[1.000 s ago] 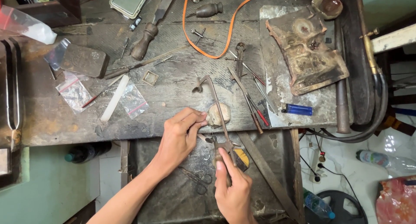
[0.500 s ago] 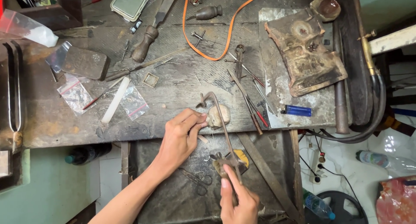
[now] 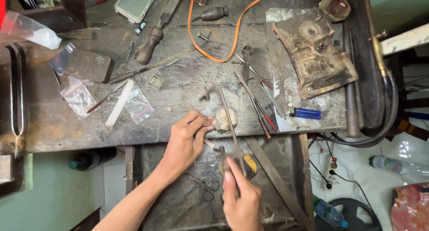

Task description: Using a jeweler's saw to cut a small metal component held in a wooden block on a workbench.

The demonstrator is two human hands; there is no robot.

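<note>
Saw frame [image 3: 225,119] runs 12-to-6 beside bench peg [image 3: 225,118]; my right hand [image 3: 241,199] clamps handle, left hand [image 3: 185,139] pinches small workpiece against peg. Sawing step, I judge; next stroke needs steady, upright blade.

A worn, stained, matt wooden bench [image 3: 178,101] holds a thin dull-metal saw frame [image 3: 228,119], a glossy blue plastic lighter [image 3: 304,113], clear shiny plastic bags [image 3: 80,97], a smooth orange rubbery hose [image 3: 232,34] and a rough, scorched block [image 3: 315,52].
</note>
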